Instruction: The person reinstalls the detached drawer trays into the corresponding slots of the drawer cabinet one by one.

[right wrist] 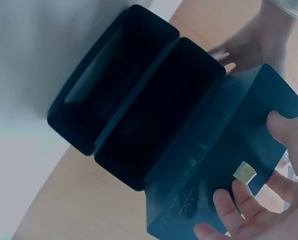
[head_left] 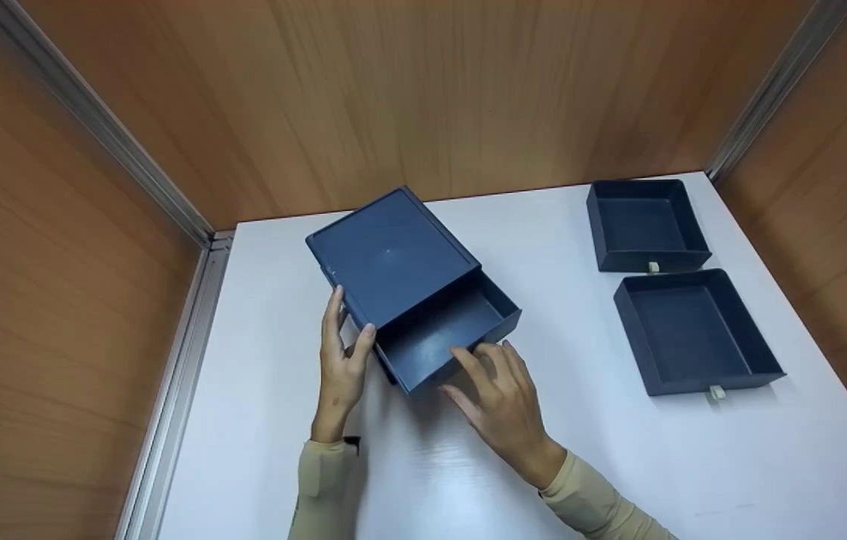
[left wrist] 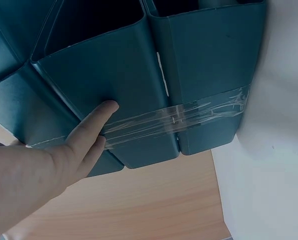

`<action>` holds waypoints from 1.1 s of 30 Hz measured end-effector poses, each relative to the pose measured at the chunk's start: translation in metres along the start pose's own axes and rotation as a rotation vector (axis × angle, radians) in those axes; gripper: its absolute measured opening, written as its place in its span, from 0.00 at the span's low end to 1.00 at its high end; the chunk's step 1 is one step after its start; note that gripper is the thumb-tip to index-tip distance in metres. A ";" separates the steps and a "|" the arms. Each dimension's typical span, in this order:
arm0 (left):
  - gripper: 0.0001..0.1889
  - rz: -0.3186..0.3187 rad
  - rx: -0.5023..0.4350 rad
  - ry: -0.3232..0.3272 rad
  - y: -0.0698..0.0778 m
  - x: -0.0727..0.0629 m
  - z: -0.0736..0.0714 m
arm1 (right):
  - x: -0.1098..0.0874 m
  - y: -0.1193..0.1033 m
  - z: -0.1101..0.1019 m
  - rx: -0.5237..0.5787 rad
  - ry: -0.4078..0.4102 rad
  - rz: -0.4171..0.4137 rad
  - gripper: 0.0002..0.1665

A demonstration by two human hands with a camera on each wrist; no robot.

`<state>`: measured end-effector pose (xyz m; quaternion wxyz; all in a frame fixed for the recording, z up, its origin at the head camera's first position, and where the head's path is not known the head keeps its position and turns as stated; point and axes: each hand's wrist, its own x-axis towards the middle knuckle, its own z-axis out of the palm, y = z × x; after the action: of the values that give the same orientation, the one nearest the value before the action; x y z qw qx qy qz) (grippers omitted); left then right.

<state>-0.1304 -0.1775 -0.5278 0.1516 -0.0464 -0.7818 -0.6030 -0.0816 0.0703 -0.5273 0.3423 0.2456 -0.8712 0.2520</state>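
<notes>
A dark blue three-tier drawer cabinet stands at an angle on the white table. Its top drawer sticks partly out at the front, and two lower compartments gape dark in the right wrist view. My left hand rests along the cabinet's left side, fingers straight, by the clear tape wrapped round the tiers. At the drawer's front, my right hand has its fingers spread and slightly bent. Its fingertips touch the front panel near a small pale tab, not wrapped round it.
Two separate dark blue drawers, a far one and a near one, lie at the table's right side with their open tops up. Wooden panels border the white table at the back and sides.
</notes>
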 end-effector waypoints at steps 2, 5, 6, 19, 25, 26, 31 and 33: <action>0.39 0.001 0.002 -0.001 0.000 0.000 0.000 | 0.002 0.002 0.004 0.004 0.000 -0.011 0.42; 0.39 -0.001 -0.001 0.003 0.000 0.001 0.000 | 0.006 0.003 0.008 0.017 -0.004 -0.022 0.44; 0.39 -0.003 -0.002 0.004 0.000 0.001 0.000 | 0.007 0.004 0.010 0.019 -0.006 -0.027 0.44; 0.39 -0.001 0.001 0.000 0.001 0.000 0.002 | 0.015 0.006 0.017 0.022 -0.053 -0.035 0.46; 0.39 -0.005 -0.012 0.001 0.000 0.000 0.002 | -0.001 0.007 0.013 0.033 0.000 -0.062 0.42; 0.39 -0.004 -0.013 0.002 0.000 0.000 0.002 | -0.005 0.008 0.013 0.037 0.001 -0.066 0.40; 0.39 -0.004 -0.005 0.012 -0.001 0.000 0.001 | -0.018 0.011 0.015 0.029 -0.059 -0.072 0.38; 0.39 -0.005 -0.005 0.012 -0.001 0.000 0.002 | -0.020 0.012 0.017 0.019 -0.090 -0.071 0.40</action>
<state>-0.1310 -0.1760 -0.5290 0.1547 -0.0413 -0.7796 -0.6054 -0.0843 0.0739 -0.5561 0.3091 0.2905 -0.8740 0.2369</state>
